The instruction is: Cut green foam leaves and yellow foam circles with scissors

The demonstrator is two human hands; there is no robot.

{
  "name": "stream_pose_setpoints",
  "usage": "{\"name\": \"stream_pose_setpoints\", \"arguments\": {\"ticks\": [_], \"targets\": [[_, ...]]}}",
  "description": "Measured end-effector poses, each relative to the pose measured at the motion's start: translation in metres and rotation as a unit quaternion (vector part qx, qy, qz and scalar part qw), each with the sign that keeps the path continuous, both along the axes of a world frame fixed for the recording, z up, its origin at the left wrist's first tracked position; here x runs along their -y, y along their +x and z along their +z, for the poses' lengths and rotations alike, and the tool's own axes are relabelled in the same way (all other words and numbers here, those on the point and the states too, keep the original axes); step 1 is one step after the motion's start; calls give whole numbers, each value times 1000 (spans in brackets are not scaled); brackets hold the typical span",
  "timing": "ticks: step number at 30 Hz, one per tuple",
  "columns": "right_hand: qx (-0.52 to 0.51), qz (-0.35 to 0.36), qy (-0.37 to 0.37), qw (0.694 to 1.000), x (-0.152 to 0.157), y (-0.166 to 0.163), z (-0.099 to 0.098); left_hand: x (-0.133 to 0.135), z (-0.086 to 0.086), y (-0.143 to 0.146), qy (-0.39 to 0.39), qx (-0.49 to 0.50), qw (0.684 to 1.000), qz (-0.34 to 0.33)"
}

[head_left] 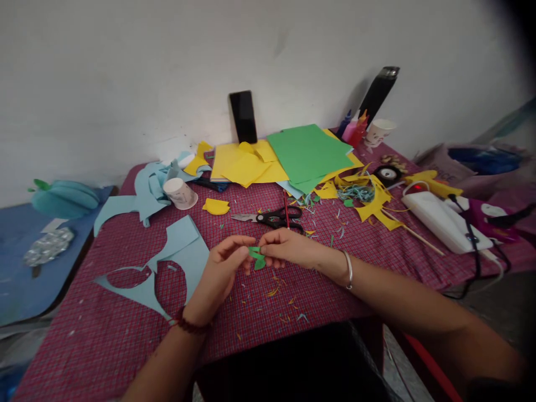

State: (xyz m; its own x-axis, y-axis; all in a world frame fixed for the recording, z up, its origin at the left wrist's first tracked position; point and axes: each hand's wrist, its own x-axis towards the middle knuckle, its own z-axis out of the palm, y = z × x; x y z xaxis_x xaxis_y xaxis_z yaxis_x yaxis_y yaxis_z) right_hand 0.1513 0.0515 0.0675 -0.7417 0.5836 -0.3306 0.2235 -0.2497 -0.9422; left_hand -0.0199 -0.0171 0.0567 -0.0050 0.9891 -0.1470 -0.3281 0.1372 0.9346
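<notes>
My left hand and my right hand meet over the middle of the table, fingertips pinched on a small green paper piece held between them just above the red checked cloth. Black-handled scissors lie shut on the cloth just behind my hands, with a thin red stick across them. A silver bangle sits on my right wrist and a dark bead band on my left wrist.
Light blue cut-out sheets lie left. Yellow and green paper sheets are stacked at the back, a black phone against the wall. A tipped paper cup, yellow scraps, a white power bank, glue bottles.
</notes>
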Motion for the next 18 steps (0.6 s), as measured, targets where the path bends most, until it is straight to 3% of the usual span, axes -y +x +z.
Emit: {"name": "stream_pose_setpoints", "arguments": {"ticks": [3, 6, 12, 18], "targets": [[-19, 16, -19, 1000, -1, 2, -1, -2, -2, 3, 1, -39, 998, 42], [-48, 46, -32, 997, -3, 6, -4, -5, -3, 3, -36, 16, 997, 65], [-53, 78, 22, 995, -7, 11, -6, -8, -7, -1, -77, 95, 990, 76], [-39, 69, 70, 994, -8, 11, -9, -9, -9, 1, -72, 85, 988, 104]]}}
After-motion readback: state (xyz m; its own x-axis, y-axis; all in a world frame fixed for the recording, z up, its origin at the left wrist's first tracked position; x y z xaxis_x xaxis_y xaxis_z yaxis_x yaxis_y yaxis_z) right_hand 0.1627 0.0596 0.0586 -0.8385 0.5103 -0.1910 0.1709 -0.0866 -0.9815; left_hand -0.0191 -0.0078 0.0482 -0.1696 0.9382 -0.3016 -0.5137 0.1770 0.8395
